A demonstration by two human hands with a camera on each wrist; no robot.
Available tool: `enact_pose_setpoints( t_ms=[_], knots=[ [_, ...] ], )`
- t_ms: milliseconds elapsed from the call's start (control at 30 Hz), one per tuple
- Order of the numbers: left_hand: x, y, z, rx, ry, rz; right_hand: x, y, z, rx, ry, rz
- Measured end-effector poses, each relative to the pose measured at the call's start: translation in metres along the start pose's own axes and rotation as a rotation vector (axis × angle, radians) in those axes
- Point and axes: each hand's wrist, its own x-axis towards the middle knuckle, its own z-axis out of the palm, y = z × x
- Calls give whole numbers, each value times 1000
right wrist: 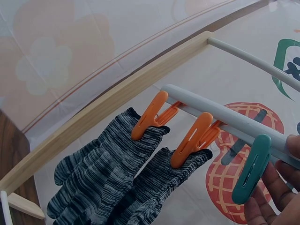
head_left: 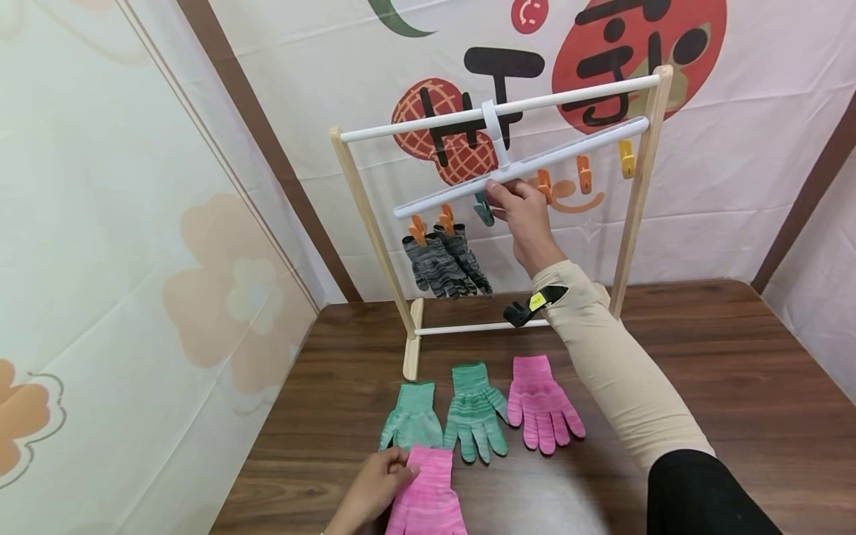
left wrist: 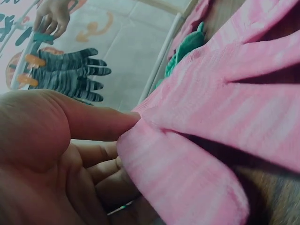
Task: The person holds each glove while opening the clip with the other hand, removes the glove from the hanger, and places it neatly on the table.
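Head view: the left hand (head_left: pixel 376 484) pinches a pink glove (head_left: pixel 429 487), though whether that fully clears the surface (head_left: pixel 702 364) is hard to tell. Well apart, the right hand (head_left: pixel 527 219) grips the white hanger (head_left: pixel 568 151) just beside a teal clip (head_left: pixel 483 210). Gray gloves (head_left: pixel 436 266) hang left of the right hand; green gloves (head_left: pixel 476 422) lie beyond the left.
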Motion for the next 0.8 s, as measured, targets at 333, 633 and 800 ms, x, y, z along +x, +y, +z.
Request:
enact_pose_setpoints(
  t_ms=[333,633,800],
  knots=[
    [-2,-2,-7,171,79,36,0,1,0,7,5,-6],
    [-2,-1,-12,263,134,-1,1,3,0,13,-4,-21],
    [-3,4,-19,232,122,-20,1,3,0,11,-4,-18]
  ],
)
